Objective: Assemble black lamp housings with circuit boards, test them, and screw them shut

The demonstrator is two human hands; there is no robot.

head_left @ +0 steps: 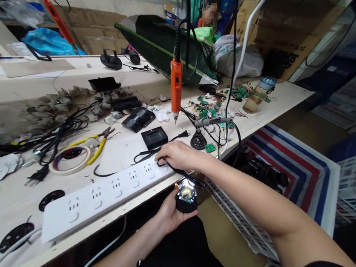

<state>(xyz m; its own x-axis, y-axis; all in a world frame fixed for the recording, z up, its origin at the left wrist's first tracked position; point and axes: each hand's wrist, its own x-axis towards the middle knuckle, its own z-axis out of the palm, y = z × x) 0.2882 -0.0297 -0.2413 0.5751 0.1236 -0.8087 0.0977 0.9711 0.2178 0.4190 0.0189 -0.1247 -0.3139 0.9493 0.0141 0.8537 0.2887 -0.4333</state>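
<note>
My right hand [177, 153] rests on the right end of a long white power strip [107, 194] and its fingers pinch a black cable [145, 153] there. Below the bench edge, my left hand [169, 212] cups a small round black device [186, 196] with its open, lit inside facing up. The cable runs from the strip down to that device. A black plug [182, 133] lies on the bench just beyond my right hand.
An orange electric screwdriver [176, 86] hangs over the bench. Yellow-handled pliers [98, 143], a tape roll [70, 158], black cables [57, 134], a black square part [154, 137], green circuit boards [208, 107] and a jar [257, 95] lie around. Another person sits behind the bench.
</note>
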